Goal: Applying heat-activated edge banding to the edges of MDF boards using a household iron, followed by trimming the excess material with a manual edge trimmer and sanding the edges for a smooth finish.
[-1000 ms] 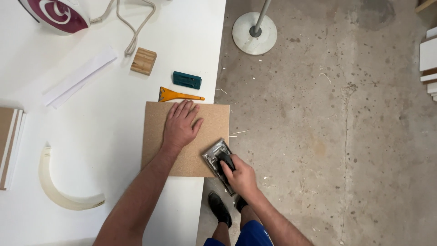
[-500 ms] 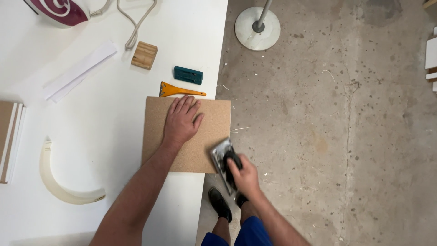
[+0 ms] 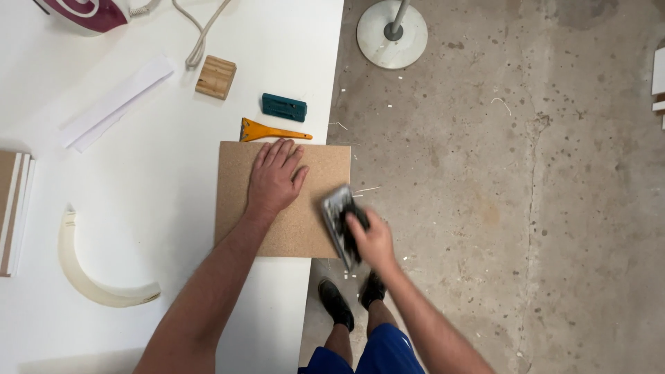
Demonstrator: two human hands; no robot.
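Observation:
A brown particle board panel (image 3: 312,235) lies at the right edge of the white table (image 3: 138,208), overhanging it slightly. My left hand (image 3: 274,176) presses flat on the panel's upper middle, fingers spread. My right hand (image 3: 367,235) grips a grey and black sanding block (image 3: 338,220) held against the panel's right edge; the block is motion-blurred. Just beyond the panel lies an orange-handled scraper (image 3: 270,130), and past it a small green block (image 3: 284,107).
A wooden block (image 3: 215,76), white strips (image 3: 114,104), a curved cream strip (image 3: 86,277), stacked boards (image 3: 14,208) and a red-and-white iron (image 3: 83,10) with cord rest on the table. A round white stand base (image 3: 392,32) sits on the concrete floor.
My right hand has slid the sanding block along the panel's right edge, away from me. My left hand has stayed pressed on the panel.

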